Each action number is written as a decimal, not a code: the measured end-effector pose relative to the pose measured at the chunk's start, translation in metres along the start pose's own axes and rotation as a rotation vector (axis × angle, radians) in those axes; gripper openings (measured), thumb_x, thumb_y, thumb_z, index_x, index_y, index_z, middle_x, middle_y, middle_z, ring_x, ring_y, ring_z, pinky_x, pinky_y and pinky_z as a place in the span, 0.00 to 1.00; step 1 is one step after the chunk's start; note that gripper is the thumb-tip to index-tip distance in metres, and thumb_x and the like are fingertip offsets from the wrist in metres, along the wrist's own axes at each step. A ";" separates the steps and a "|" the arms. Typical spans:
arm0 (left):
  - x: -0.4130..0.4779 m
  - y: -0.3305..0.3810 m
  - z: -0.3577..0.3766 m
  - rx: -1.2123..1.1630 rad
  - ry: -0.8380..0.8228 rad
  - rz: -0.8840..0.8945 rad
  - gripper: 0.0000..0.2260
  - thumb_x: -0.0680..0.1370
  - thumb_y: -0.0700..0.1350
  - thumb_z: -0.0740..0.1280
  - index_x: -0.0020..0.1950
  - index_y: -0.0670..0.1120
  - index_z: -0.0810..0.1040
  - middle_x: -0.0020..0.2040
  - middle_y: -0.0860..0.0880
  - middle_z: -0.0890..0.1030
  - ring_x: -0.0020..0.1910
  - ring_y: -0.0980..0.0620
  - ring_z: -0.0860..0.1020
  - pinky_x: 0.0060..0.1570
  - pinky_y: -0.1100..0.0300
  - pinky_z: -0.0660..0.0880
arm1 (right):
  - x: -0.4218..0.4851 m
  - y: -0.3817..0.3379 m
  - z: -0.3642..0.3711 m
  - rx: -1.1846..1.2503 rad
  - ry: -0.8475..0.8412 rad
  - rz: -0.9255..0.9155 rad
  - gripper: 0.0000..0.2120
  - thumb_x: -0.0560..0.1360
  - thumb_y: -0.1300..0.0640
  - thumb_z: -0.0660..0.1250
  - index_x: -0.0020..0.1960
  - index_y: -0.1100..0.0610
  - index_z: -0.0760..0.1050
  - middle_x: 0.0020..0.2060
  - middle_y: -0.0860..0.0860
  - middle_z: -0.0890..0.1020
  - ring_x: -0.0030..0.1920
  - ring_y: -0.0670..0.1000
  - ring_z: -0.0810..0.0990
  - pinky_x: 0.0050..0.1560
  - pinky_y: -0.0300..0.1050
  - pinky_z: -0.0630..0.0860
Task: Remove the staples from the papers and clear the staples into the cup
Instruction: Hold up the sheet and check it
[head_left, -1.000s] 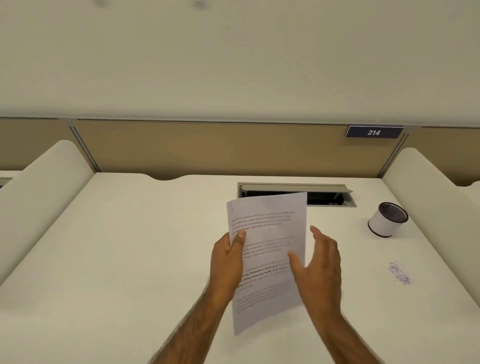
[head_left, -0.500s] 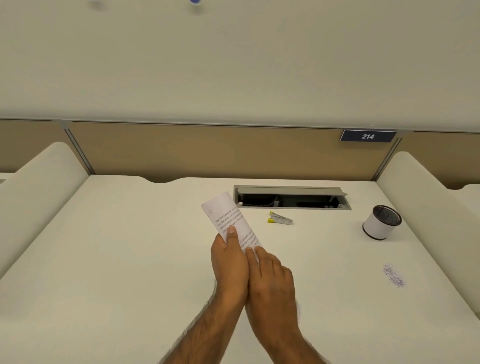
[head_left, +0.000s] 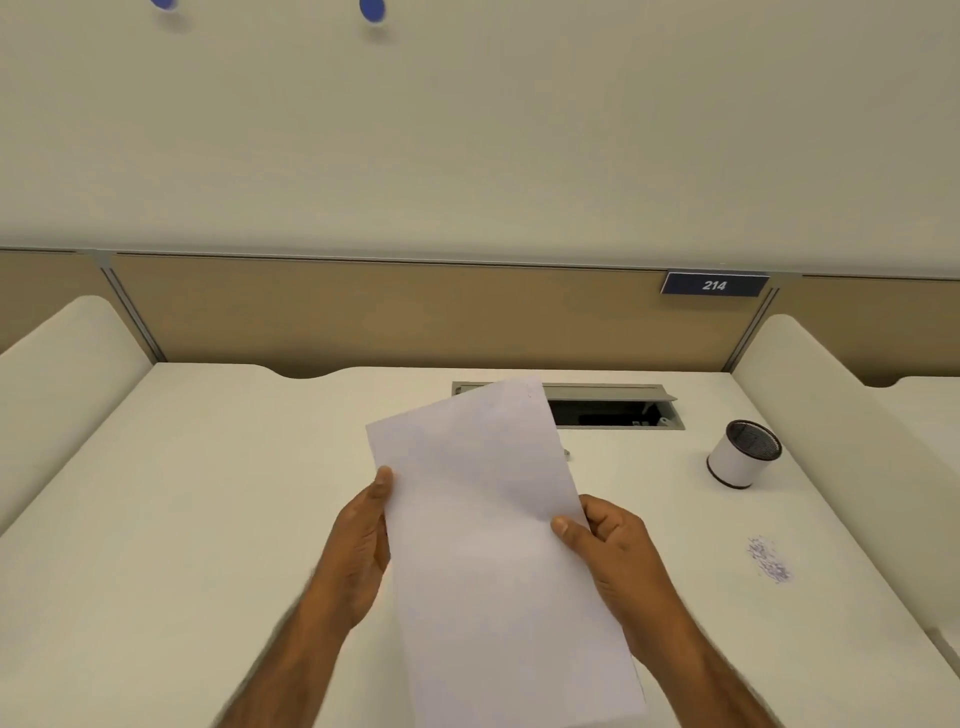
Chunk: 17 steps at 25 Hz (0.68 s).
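Note:
I hold the white papers (head_left: 488, 519) upright over the middle of the desk, blank side facing me. My left hand (head_left: 363, 535) grips their left edge with the thumb on the front. My right hand (head_left: 608, 540) pinches the right edge, thumb on the front. A small mark that may be a staple sits near the top right corner of the papers. The white cup (head_left: 740, 460) with a dark mesh inside stands at the right of the desk. A small pile of loose staples (head_left: 771, 564) lies nearer me, in front of the cup. The staple remover is hidden behind the papers.
An open cable hatch (head_left: 613, 408) is set into the white desk (head_left: 182, 519) at the back. White side dividers rise at left and right. A tan partition with a "214" sign (head_left: 714, 285) closes the back.
The papers were turned edge-on and then flipped, so the printed side now faces away. My right hand came in and took the right edge. The stapler-like tool is now covered.

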<state>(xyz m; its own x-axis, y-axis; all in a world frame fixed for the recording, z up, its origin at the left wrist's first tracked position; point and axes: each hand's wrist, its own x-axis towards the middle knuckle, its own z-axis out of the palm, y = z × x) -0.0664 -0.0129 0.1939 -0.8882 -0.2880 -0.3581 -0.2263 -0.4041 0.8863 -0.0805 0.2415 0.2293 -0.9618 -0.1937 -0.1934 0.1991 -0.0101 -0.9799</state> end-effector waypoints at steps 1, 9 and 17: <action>-0.002 0.002 0.000 -0.034 -0.073 -0.040 0.23 0.80 0.56 0.65 0.70 0.44 0.79 0.65 0.44 0.84 0.65 0.44 0.82 0.70 0.43 0.73 | 0.000 0.003 -0.002 0.026 -0.004 0.022 0.09 0.79 0.64 0.65 0.55 0.58 0.83 0.50 0.58 0.86 0.51 0.64 0.84 0.55 0.62 0.79; -0.009 -0.002 0.011 0.038 -0.165 -0.039 0.17 0.80 0.48 0.68 0.67 0.44 0.80 0.61 0.42 0.86 0.59 0.40 0.84 0.61 0.43 0.79 | 0.004 0.002 -0.006 -0.004 0.033 0.046 0.08 0.79 0.58 0.68 0.51 0.62 0.82 0.47 0.59 0.86 0.46 0.60 0.84 0.51 0.55 0.80; -0.010 -0.011 0.013 0.136 -0.268 -0.032 0.16 0.80 0.49 0.68 0.66 0.45 0.80 0.58 0.43 0.87 0.56 0.40 0.86 0.50 0.50 0.85 | 0.028 -0.019 0.005 0.133 0.241 -0.068 0.06 0.77 0.56 0.70 0.50 0.57 0.82 0.45 0.51 0.86 0.42 0.50 0.85 0.42 0.42 0.81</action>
<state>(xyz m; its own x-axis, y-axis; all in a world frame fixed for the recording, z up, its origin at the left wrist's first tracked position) -0.0601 0.0055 0.1918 -0.9495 -0.0297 -0.3122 -0.2914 -0.2844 0.9133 -0.1102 0.2311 0.2429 -0.9875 0.0507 -0.1492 0.1404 -0.1465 -0.9792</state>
